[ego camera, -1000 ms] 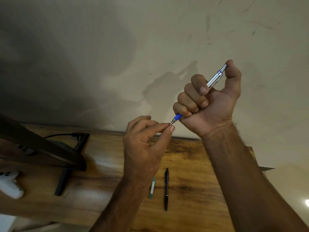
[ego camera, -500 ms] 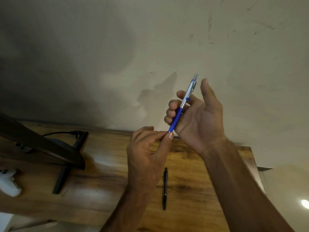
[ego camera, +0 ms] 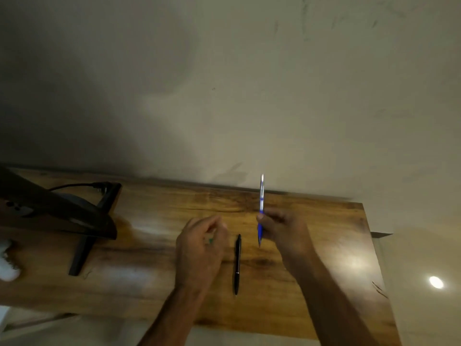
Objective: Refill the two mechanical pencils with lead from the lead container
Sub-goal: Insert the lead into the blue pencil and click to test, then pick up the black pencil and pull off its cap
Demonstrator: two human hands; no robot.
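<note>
Right hand (ego camera: 282, 233) pinching the blue pencil (ego camera: 261, 203) near-upright, tip down, above the worktop (ego camera: 324, 245) toward its far edge. Left hand (ego camera: 199, 250), fingers curled on the green lead container (ego camera: 210, 240) (blurred), low over the worktop's middle. Black pencil (ego camera: 237, 264) lies flat between the hands.

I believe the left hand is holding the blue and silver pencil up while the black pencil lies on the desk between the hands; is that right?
Not quite: the head view shows that it is the right hand holding the blue and silver pencil up. The black pencil does lie on the desk, between that hand and the left hand.
</note>
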